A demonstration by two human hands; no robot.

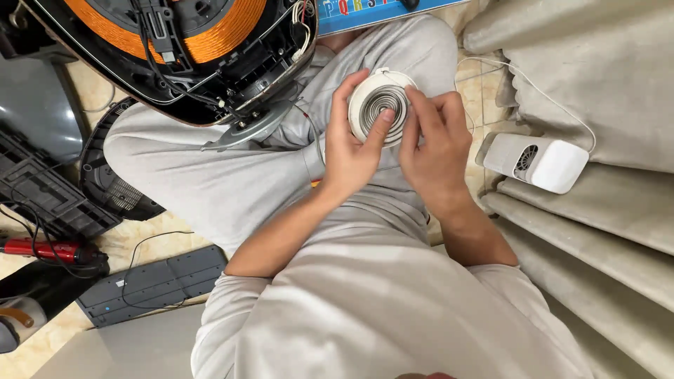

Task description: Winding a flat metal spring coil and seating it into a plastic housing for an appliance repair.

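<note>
Over the lap, the left hand (351,151) and right hand (435,144) both grip a round white disc (375,98) with a metal spiral face, thumbs pressing it flat to steady it. Beside them an opened cooker (175,49) rests against the knee, coil exposed.

Beige tiled floor (484,91) littered with dark plastic panels (151,284), grey cushioned sofa (597,84) alongside.

The person is wearing a loose, light grey short-sleeved shirt (393,309) and matching light grey trousers (210,175), the fabric creasing softly over the knees. Both forearms are showing bare below the sleeves, and the hands (354,151) are bare, without gloves.
</note>
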